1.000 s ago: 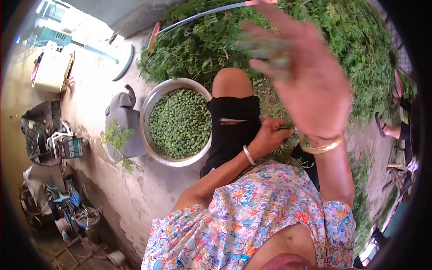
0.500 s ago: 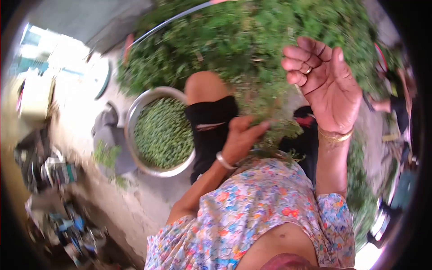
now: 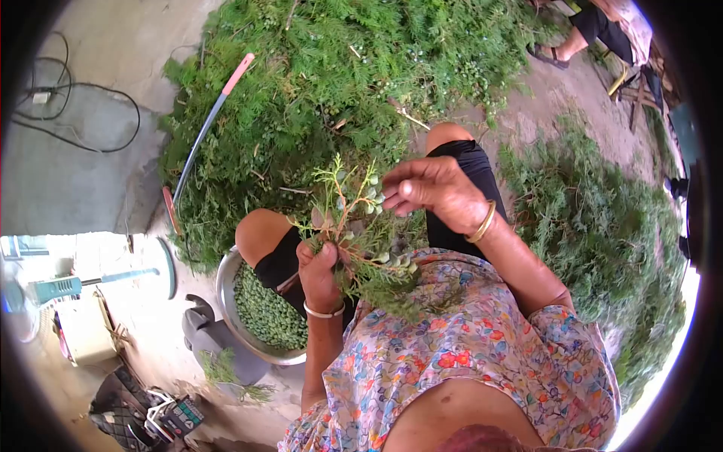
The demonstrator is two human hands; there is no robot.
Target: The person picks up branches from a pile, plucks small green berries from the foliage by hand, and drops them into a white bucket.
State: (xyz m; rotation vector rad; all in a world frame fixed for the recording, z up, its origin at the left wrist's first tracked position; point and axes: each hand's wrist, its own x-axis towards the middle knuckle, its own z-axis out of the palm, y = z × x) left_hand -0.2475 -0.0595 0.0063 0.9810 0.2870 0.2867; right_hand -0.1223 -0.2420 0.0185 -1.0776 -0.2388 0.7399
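My left hand [image 3: 321, 282], with a white bracelet, is closed round the stem of an evergreen sprig [image 3: 344, 218] that carries small pale-green cones. The sprig stands upright over my lap, with more leafy bits drooping below toward my floral shirt [image 3: 444, 339]. From the right, my right hand [image 3: 437, 192], wearing a gold bangle, has its fingertips right at the sprig's upper cones; the fingers are bent and loosely apart. Left of my knee is a metal basin [image 3: 224, 290] with many green cones [image 3: 267, 309] in it, partly hidden behind my leg.
A large heap of cut evergreen branches [image 3: 339, 75] lies ahead, with a curved tool with a pink end [image 3: 213, 124] on its left side. More branches [image 3: 587, 218] spread on the right. A grey cloth-like thing [image 3: 226, 350], a fan [image 3: 83, 282] and a black cable [image 3: 113, 147] are left. Another person's leg [image 3: 576, 45] shows at top right.
My left hand has lifted the sprig from my lap. My right hand has come from a raised, open position in to the sprig. The view has turned and shifted.
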